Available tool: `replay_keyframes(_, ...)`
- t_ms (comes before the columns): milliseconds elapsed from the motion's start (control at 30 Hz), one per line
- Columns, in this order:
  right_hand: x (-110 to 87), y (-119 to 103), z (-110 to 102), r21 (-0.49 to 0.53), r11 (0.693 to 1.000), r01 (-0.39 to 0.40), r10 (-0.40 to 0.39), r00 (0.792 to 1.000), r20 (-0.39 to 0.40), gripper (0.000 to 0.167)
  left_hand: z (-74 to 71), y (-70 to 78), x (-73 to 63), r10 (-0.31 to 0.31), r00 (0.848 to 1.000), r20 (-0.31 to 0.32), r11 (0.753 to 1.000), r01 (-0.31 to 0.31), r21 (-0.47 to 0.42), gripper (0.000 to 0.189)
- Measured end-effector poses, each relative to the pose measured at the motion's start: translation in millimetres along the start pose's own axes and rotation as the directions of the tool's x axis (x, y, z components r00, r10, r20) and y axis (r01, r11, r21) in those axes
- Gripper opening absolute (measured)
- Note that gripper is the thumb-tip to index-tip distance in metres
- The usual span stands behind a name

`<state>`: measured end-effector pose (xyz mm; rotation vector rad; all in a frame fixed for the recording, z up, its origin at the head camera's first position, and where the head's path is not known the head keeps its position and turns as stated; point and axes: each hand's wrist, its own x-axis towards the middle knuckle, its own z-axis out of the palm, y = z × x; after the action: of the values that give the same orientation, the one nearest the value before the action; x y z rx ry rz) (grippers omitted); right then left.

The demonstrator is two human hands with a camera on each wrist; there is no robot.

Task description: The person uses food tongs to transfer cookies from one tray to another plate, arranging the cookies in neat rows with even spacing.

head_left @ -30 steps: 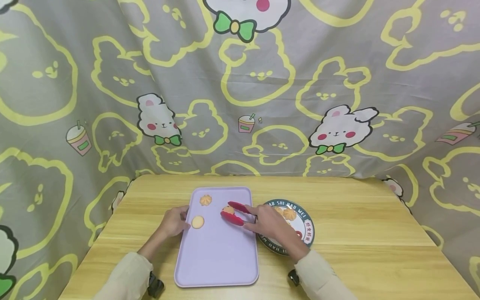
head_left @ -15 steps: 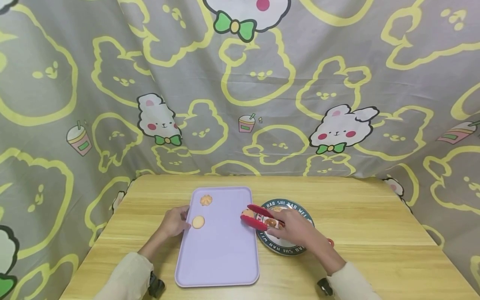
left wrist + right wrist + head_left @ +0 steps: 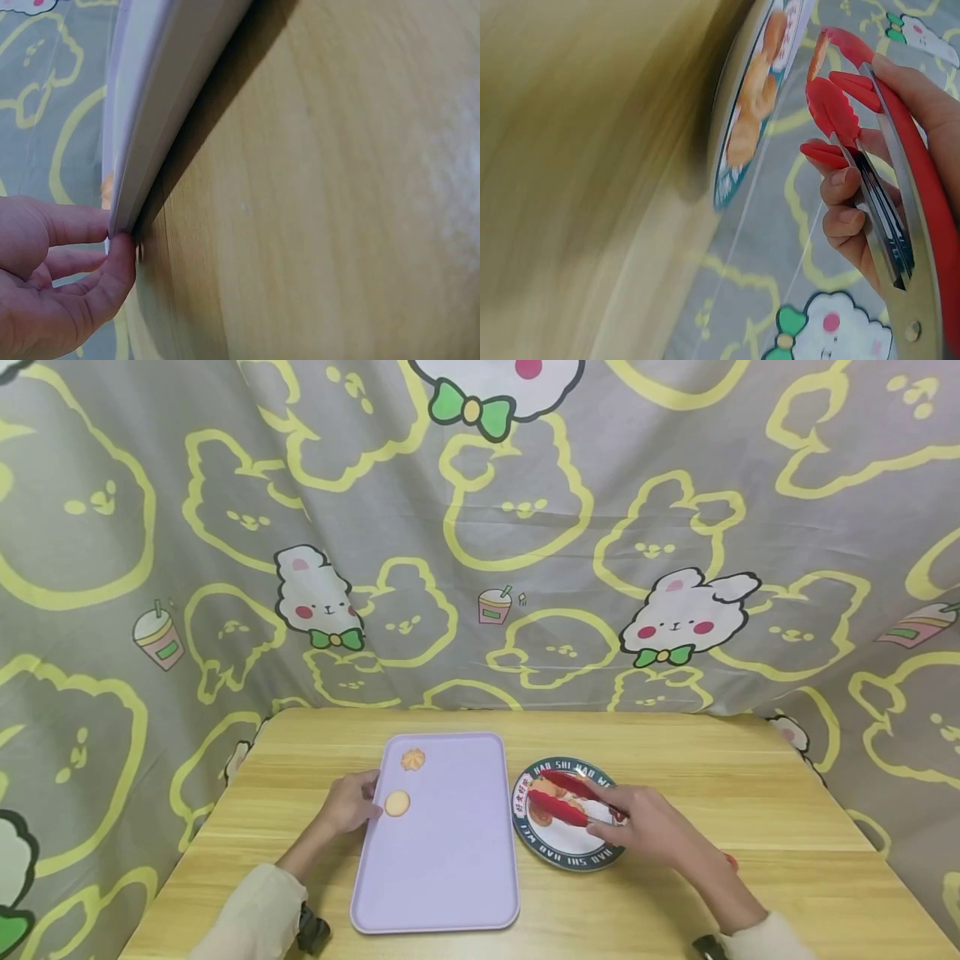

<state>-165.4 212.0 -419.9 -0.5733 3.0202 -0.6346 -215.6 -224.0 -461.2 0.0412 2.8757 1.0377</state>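
Observation:
My left hand (image 3: 351, 802) pinches the left rim of a lilac tray (image 3: 442, 868); thumb and fingers meet at its edge in the left wrist view. A flower-shaped cookie (image 3: 413, 759) lies near the tray's far left corner, and a smooth round cookie (image 3: 397, 803) lies near my left thumb. My right hand (image 3: 645, 818) grips red-tipped tongs (image 3: 561, 810). Between the tong tips is a cookie (image 3: 107, 187)-free round speckled biscuit (image 3: 540, 787), over a green-rimmed plate (image 3: 527, 837). Several cookies (image 3: 754, 94) lie on that plate, partly hidden by the tongs.
The plate stands right beside the tray on a wooden table (image 3: 750, 810). A grey curtain (image 3: 555, 685) with yellow cartoon outlines hangs behind the table and along both sides.
My right hand has moved right with the tongs, carrying the speckled biscuit from above the tray to over the plate. My left hand has stayed at the tray's rim.

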Motion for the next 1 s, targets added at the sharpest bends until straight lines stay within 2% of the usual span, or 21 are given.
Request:
replay_keyframes(133,-11.1,11,-8,-0.004,0.999,-0.036,0.036,0.999,-0.006,0.065,-0.2,0.5,0.2,-0.003,1.0,0.004,1.0,0.003,0.003,0.067)
replay_keyframes(267,-22.4,22,-11,0.005,0.999,-0.033,0.033,0.999,-0.02,0.066,-0.4,0.9,0.2,-0.002,1.0,0.006,1.0,0.002,0.006,0.067)
replay_keyframes(733,-44.7,40,-18,-0.035,0.999,0.031,-0.034,0.995,-0.095,0.06,-0.3,1.5,-0.8,-0.002,1.0,0.005,1.0,0.002,0.003,0.067)
replay_keyframes(1000,-47.9,44,-20,-0.035,0.999,-0.027,0.025,0.999,-0.044,0.063,-0.3,0.8,-0.5,0.002,1.0,0.001,1.0,-0.002,0.013,0.068)
